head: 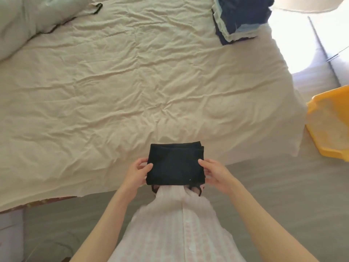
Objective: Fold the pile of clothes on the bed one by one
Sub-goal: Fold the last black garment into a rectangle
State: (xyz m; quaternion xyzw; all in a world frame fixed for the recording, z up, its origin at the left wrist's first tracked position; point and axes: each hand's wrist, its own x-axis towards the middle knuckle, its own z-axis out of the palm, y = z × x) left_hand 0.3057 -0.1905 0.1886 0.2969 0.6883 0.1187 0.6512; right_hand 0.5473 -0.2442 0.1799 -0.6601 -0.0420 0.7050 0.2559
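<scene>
A black garment [174,164], folded into a small rectangle, is held just above the near edge of the bed [122,82]. My left hand [138,172] grips its left side and my right hand [215,173] grips its right side, thumbs on top. A stack of folded clothes [239,17] in dark blue, light blue and white lies at the far right of the bed. Another black item [97,8] lies at the far left beside a pale grey quilt [28,21].
A yellow plastic basket [329,121] stands on the floor to the right of the bed. Grey floor runs along the bed's near edge. A bright window area and a lamp pole [323,52] are at the far right.
</scene>
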